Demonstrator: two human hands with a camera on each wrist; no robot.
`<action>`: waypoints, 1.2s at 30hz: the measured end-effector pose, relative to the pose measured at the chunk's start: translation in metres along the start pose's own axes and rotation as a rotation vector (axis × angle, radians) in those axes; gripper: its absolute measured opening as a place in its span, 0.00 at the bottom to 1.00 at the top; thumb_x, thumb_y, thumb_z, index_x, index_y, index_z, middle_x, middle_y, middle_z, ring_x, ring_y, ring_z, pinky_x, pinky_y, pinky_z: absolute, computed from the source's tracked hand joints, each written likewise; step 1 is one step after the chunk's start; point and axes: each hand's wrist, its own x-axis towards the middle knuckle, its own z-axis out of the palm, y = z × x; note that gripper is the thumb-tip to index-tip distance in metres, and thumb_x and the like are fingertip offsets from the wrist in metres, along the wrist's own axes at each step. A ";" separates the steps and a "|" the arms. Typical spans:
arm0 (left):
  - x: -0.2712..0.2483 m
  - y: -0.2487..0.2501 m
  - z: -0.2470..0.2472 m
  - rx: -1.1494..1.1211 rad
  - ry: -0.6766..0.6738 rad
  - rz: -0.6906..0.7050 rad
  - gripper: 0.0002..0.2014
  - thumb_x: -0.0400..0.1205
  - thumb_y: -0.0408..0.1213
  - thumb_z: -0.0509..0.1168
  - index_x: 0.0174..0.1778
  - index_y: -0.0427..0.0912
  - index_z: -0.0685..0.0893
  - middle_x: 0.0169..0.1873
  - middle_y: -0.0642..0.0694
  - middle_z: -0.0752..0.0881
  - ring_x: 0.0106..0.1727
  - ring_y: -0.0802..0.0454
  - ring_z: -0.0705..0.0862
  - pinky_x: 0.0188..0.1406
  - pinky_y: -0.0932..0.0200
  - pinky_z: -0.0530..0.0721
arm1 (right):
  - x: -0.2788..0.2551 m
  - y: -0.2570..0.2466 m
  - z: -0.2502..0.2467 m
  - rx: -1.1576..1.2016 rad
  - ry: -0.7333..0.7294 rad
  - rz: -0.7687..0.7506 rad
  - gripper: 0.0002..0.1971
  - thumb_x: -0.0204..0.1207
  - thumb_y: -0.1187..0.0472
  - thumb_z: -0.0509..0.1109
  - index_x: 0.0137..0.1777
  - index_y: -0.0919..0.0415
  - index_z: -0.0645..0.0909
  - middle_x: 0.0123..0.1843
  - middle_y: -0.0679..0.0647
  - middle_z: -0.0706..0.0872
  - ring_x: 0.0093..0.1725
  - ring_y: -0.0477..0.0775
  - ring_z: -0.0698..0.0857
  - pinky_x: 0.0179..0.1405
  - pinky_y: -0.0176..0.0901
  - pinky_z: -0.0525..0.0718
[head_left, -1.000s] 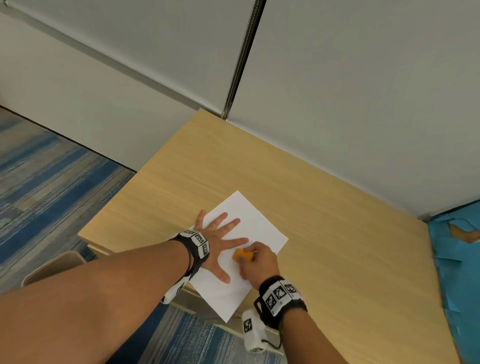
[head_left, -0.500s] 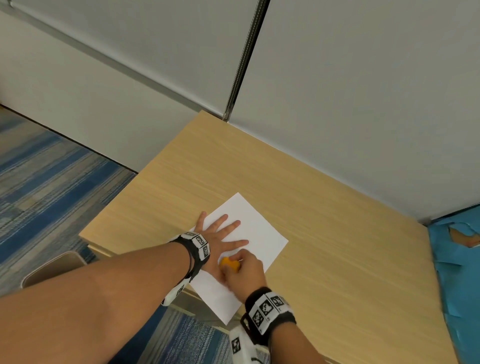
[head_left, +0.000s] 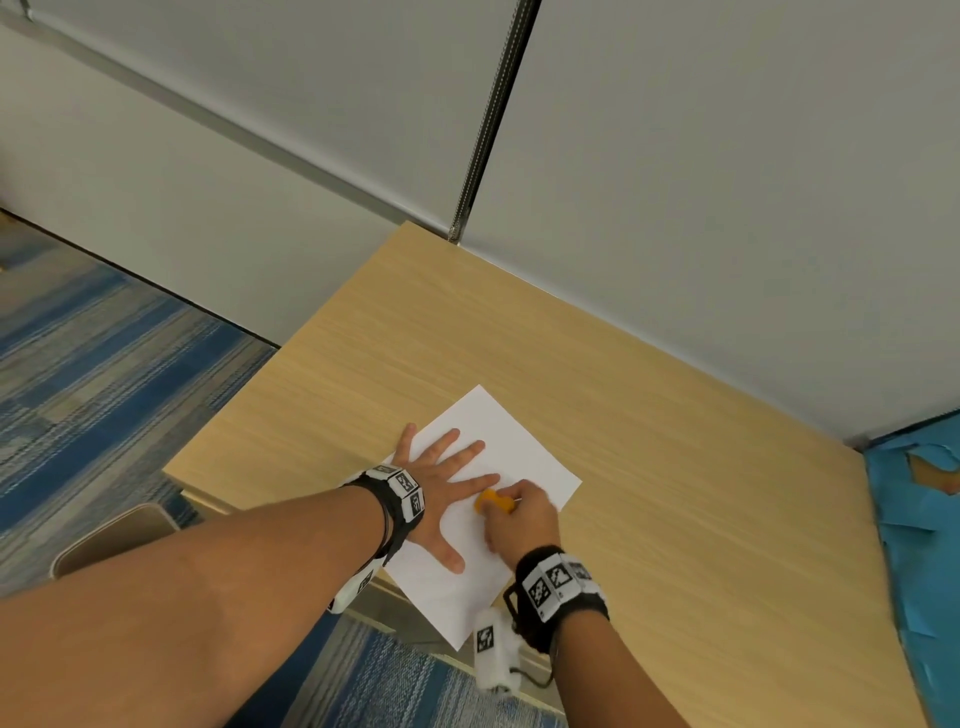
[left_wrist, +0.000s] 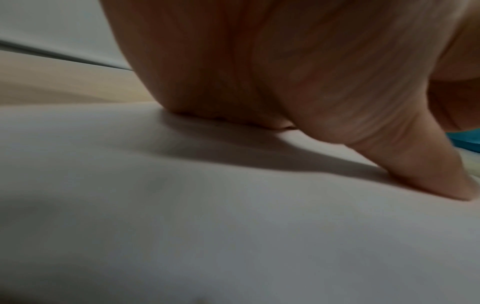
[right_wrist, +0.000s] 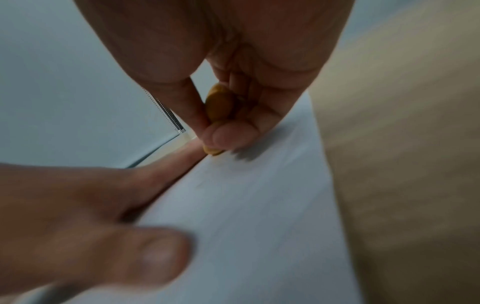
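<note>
A white sheet of paper lies on the wooden table near its front edge. My left hand lies flat on the sheet with fingers spread, pressing it down; in the left wrist view the palm rests on the paper. My right hand pinches a small orange object and holds its tip against the sheet just beside my left index finger. In the right wrist view the orange object sits between thumb and fingers, its lower end touching the paper.
Grey partition walls border the table at the back. A blue covered surface adjoins the table on the right. Blue striped carpet and a chair seat lie to the left below the table's edge.
My right hand with the orange object slid toward me along the left hand half a second ago, then back away to near the index fingertip. The left hand stayed flat.
</note>
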 end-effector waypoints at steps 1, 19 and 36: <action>0.000 0.000 0.001 0.009 0.009 -0.001 0.65 0.60 0.89 0.61 0.83 0.74 0.26 0.83 0.55 0.18 0.84 0.40 0.18 0.69 0.16 0.19 | -0.007 0.000 0.006 -0.030 -0.062 -0.026 0.07 0.73 0.54 0.75 0.45 0.53 0.81 0.40 0.59 0.92 0.38 0.62 0.92 0.40 0.55 0.93; -0.002 0.002 -0.001 0.015 0.009 -0.003 0.65 0.61 0.88 0.60 0.84 0.72 0.27 0.85 0.53 0.19 0.84 0.40 0.18 0.69 0.16 0.20 | -0.018 -0.004 0.013 -0.088 -0.141 -0.060 0.07 0.74 0.53 0.74 0.46 0.53 0.80 0.40 0.59 0.92 0.33 0.57 0.91 0.33 0.48 0.89; -0.002 0.004 -0.002 0.009 -0.003 -0.013 0.66 0.62 0.86 0.63 0.85 0.70 0.27 0.85 0.53 0.20 0.85 0.39 0.20 0.72 0.14 0.24 | -0.019 -0.009 0.008 -0.099 -0.139 -0.039 0.07 0.73 0.55 0.74 0.43 0.53 0.79 0.43 0.58 0.91 0.39 0.60 0.93 0.37 0.51 0.91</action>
